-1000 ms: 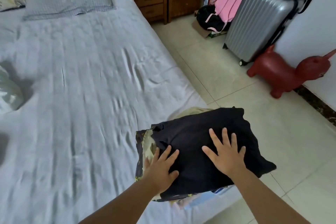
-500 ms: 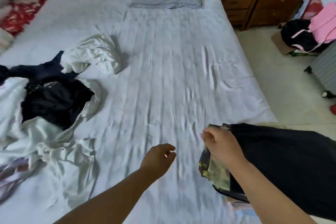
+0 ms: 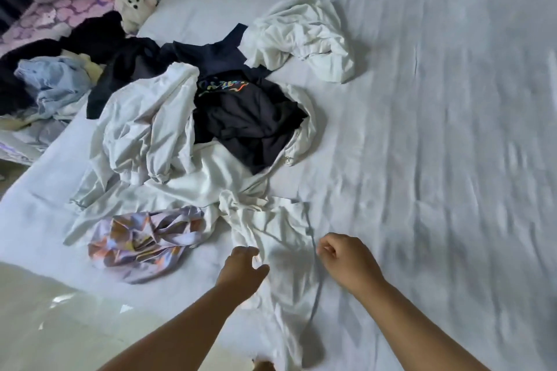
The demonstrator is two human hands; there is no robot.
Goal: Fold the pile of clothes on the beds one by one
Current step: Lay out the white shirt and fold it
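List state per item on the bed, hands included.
left hand: fingers curled at the white garment's edge; grip unclear
right hand: loosely curled, holds nothing visible
white garment: spread out, unfolded
patterned garment: crumpled
dark printed shirt: crumpled in the pile
white bundle: bunched, apart from the pile
bed sheet: wrinkled

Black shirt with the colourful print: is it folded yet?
No, the black shirt lies crumpled among the white clothes on the bed.
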